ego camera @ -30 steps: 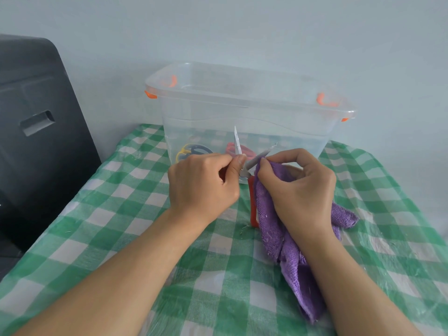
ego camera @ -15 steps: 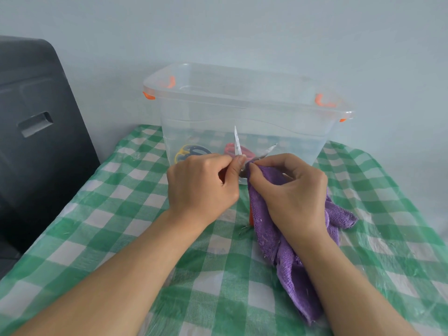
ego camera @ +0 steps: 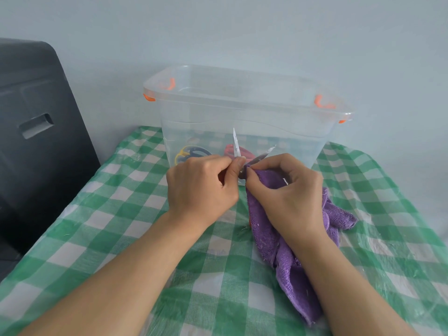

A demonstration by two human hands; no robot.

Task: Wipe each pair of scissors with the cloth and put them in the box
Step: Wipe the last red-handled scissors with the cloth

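My left hand (ego camera: 202,187) grips a pair of scissors (ego camera: 237,147) near the pivot, its two steel blades spread in a V in front of the box. My right hand (ego camera: 286,195) pinches a purple cloth (ego camera: 269,236) around the base of the right blade; the rest of the cloth hangs down onto the table. The scissors' red handles are mostly hidden behind my hands and the cloth. The clear plastic box (ego camera: 242,115) with orange clips stands just beyond. Inside it lie a yellow and blue pair (ego camera: 191,152) and a red-handled pair (ego camera: 230,149).
A green and white checked tablecloth (ego camera: 121,214) under clear plastic film covers the table. A dark grey chair back or cabinet (ego camera: 36,132) stands at the left edge. A pale wall rises right behind the box.
My right hand with the cloth has slid down the right blade from near its middle to the pivot. The left hand and scissors have stayed put.
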